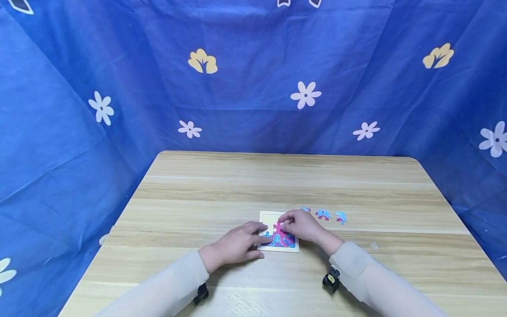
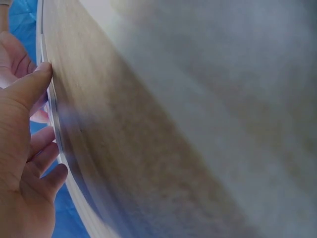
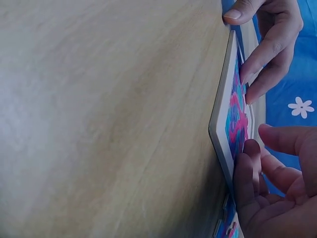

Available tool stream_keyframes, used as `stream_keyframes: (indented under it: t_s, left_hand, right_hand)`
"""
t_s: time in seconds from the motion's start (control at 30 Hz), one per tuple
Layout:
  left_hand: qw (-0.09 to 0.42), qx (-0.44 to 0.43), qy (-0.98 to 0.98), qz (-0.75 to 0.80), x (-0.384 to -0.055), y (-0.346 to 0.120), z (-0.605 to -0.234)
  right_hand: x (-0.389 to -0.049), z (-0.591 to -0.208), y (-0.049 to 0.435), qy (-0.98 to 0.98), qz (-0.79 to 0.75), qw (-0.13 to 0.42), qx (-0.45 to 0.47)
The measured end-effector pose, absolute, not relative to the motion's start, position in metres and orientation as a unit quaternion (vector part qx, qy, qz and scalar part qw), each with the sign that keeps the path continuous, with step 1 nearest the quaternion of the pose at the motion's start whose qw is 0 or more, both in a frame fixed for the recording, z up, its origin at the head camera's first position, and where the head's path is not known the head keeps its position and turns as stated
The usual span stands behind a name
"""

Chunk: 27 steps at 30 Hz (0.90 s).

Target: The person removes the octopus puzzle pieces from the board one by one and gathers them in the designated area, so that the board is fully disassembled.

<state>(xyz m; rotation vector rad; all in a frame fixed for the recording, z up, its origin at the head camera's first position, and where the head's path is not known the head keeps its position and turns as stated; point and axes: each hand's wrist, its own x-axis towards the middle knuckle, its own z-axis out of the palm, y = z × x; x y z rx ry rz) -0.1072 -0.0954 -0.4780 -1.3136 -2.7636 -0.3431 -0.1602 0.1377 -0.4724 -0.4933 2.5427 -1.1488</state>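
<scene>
The head view is bright; the left-wrist view's tabletop (image 2: 148,139) is hazily blurred.

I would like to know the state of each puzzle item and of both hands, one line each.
Puzzle board: on the table, partly filled.
Loose pieces: on the table, outside the board.
Left hand: fingers spread, at the board's left side.
Right hand: fingers bent; whether holding something, unclear.

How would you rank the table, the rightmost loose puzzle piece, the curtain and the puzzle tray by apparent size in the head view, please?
1. Curtain, running past the frame
2. Table
3. Puzzle tray, partly covered yet clearly bigger than the piece
4. Rightmost loose puzzle piece
</scene>
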Motion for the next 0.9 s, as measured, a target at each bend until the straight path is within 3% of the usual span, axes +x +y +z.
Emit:
stream_keyframes:
  t_s: [0.9]
  left_hand:
    - [0.008,-0.412,-0.905,-0.11,-0.1061,-0.0948,-0.4761]
  right_hand:
    - [-0.1606,-0.472,0.1399,0.849,-0.474,0.161,-0.167]
